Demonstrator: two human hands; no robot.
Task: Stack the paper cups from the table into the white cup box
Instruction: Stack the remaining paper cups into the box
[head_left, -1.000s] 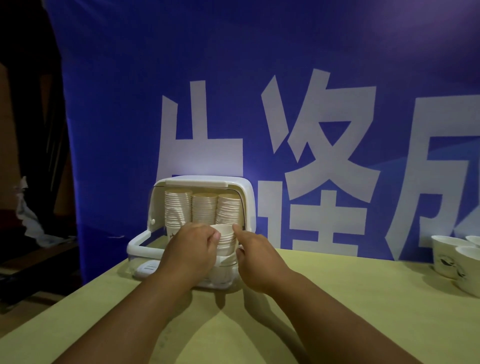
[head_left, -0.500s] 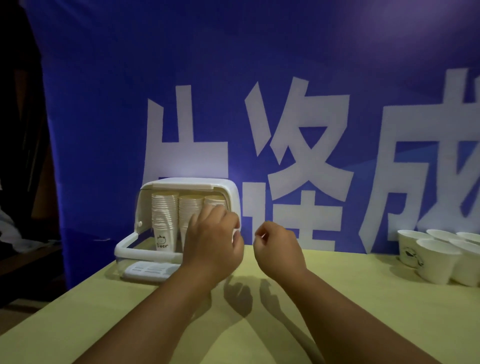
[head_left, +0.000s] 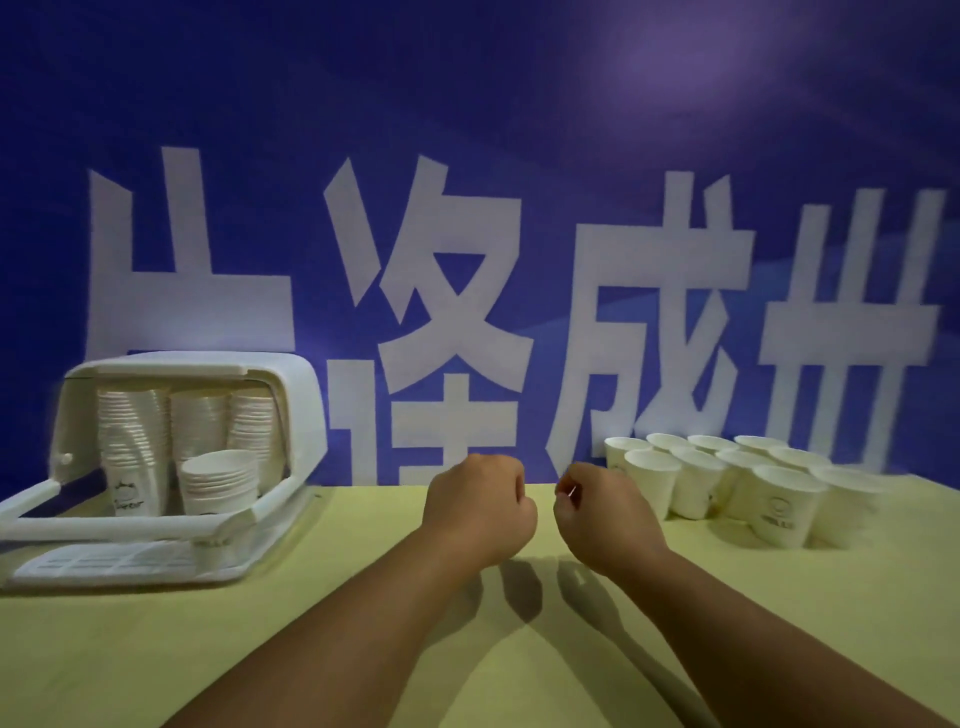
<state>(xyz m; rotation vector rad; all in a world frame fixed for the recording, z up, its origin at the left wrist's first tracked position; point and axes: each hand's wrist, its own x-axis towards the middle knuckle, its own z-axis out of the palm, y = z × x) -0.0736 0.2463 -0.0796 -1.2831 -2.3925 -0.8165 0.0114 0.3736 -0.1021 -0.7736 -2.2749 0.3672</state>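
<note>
head view: yellow table (head_left: 260, 649), blue banner (head_left: 467, 104) with white characters behind it.
item 1: white cup box (head_left: 298, 415), far left on the table, lid raised, front flap down. tall stacks (head_left: 134, 436) of cups stand three across at its back, with a shorter stack (head_left: 221, 480) in front of them.
item 2: paper cups (head_left: 779, 501), loose, upright, clustered at the table's far right, well apart from the box.
item 3: left hand (head_left: 480, 506), curled into a fist, holding nothing.
item 4: right hand (head_left: 605, 514), just beside it, fingers curled, apparently empty; blur softens the detail.
</note>
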